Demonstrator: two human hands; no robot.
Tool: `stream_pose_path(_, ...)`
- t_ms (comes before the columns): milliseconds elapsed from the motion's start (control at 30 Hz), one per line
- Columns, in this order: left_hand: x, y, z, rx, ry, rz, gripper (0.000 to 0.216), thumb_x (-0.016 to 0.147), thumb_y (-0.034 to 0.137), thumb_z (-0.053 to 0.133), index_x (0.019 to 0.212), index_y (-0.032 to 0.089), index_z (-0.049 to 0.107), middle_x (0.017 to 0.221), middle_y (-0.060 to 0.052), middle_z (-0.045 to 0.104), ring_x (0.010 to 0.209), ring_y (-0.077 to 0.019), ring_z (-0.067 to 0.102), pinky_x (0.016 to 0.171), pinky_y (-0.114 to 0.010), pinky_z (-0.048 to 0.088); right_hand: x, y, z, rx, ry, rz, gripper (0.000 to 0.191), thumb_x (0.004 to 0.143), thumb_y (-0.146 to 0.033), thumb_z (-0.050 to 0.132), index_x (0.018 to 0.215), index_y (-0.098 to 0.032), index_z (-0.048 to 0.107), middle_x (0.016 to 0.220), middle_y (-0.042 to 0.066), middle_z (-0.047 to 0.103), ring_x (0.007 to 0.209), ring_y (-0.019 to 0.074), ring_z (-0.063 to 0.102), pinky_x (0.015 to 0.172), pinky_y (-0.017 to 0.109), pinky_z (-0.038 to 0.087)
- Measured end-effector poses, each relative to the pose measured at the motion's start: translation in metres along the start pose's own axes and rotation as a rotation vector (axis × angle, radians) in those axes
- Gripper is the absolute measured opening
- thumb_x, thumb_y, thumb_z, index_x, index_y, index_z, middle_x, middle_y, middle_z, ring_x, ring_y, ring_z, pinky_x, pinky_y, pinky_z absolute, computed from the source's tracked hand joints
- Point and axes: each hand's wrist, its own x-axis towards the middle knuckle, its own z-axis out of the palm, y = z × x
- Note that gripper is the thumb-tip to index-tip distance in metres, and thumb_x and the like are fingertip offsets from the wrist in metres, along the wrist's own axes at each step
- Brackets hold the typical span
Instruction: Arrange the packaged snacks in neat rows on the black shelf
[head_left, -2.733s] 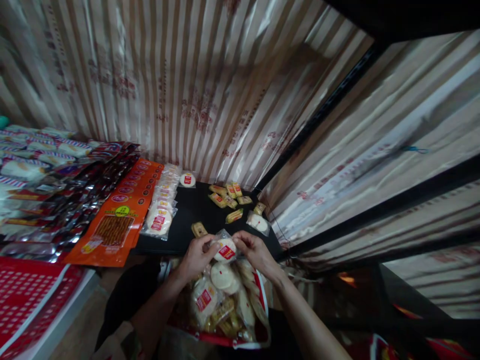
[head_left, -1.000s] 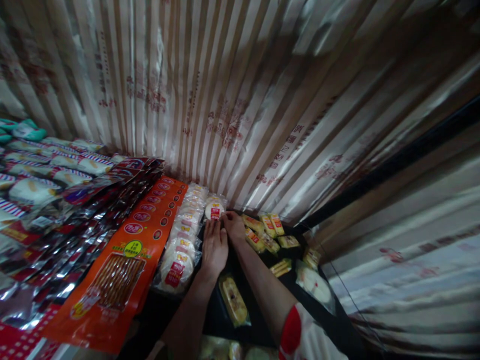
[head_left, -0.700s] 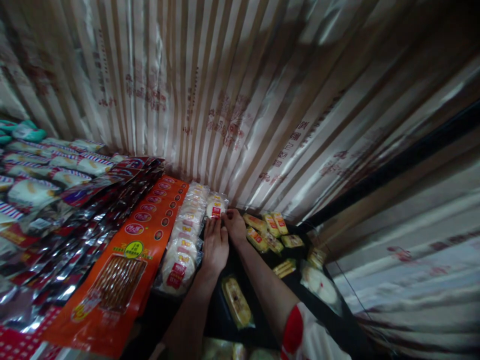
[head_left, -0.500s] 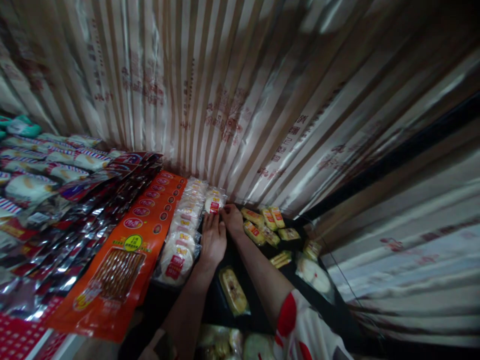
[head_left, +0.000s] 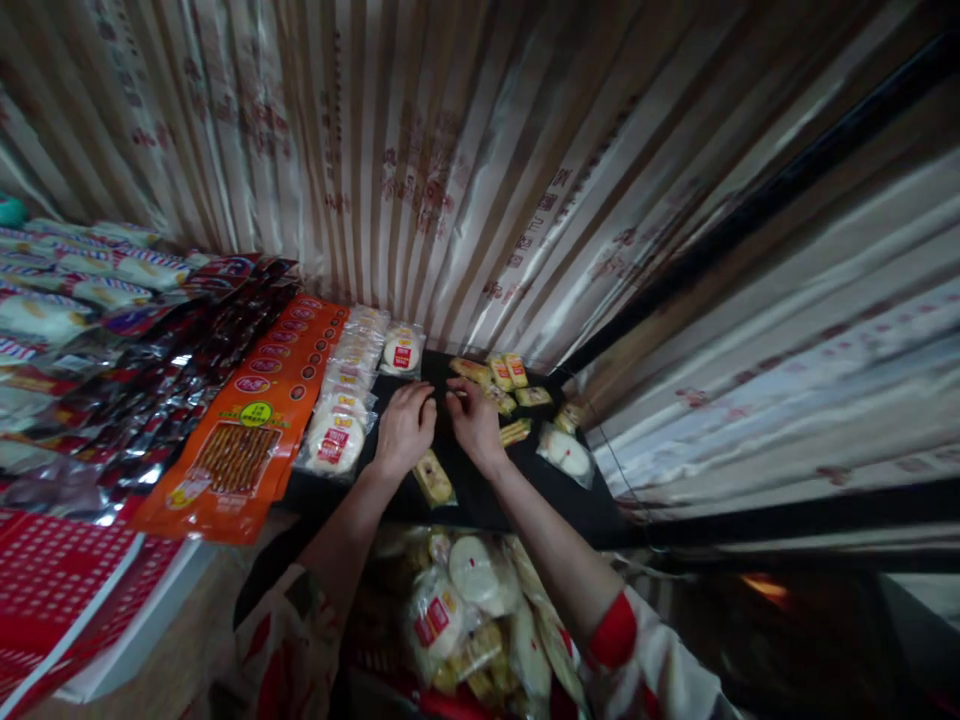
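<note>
My left hand (head_left: pixel 405 425) and my right hand (head_left: pixel 469 418) hover side by side over the black shelf (head_left: pixel 480 495), fingers loosely curled, and neither holds anything. A round white cake packet with a red label (head_left: pixel 402 352) lies at the back of the shelf, just beyond my fingertips. To its left runs a row of the same round packets (head_left: pixel 337 420). A yellow cake packet (head_left: pixel 433 477) lies below my left hand. Small yellow packets (head_left: pixel 502 372) lie in front of my right hand.
An open bag of round and yellow packets (head_left: pixel 465 610) sits below the shelf near my body. Orange packs (head_left: pixel 247 440) and dark foil packs (head_left: pixel 150 390) lie to the left. Another round packet (head_left: pixel 566 452) rests at the right. A striped curtain (head_left: pixel 450 170) hangs behind.
My hands took a round packet from the bag, laid it at the back of the shelf, let go and have drawn back toward me.
</note>
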Motion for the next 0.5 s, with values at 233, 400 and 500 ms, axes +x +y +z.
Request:
stream_pose_path(233,-0.068,0.051,-0.020,-0.107,-0.118,0.316,0.024,0.084,0.015,0.042,0.097,0.016,0.062,0.100,-0.007,0.067,0.094,-0.0176,0.059,0.086,-0.033,0.049,-0.113,-0.003,-0.060,0.021,-0.024,-0.023,0.020,0.089,-0.029,0.044,0.094,-0.020,0.061,0.087,0.004,0.062,0.069,0.0141,0.060,0.068,0.027,0.050)
stream_pose_path(400,-0.120,0.072,-0.004,-0.021,-0.636,0.462,0.024,0.082,0.015,0.041,0.093,0.018,0.063,0.097,-0.006,0.066,0.091,-0.0172,0.060,0.084,-0.030,0.049,-0.180,0.025,-0.083,-0.256,-0.234,-0.047,0.026,0.084,-0.016,0.042,0.099,-0.020,0.064,0.096,0.008,0.065,0.089,0.0200,0.061,0.082,0.035,0.049)
stream_pose_path(500,-0.147,0.063,0.008,0.143,-0.824,0.351,0.037,0.081,0.019,0.044,0.115,0.011,0.055,0.117,-0.015,0.060,0.107,-0.0237,0.057,0.091,-0.036,0.046,-0.204,0.040,-0.088,-0.400,-0.396,-0.068,0.038,0.080,-0.012,0.044,0.113,-0.018,0.061,0.112,0.010,0.063,0.109,0.0234,0.055,0.098,0.042,0.042)
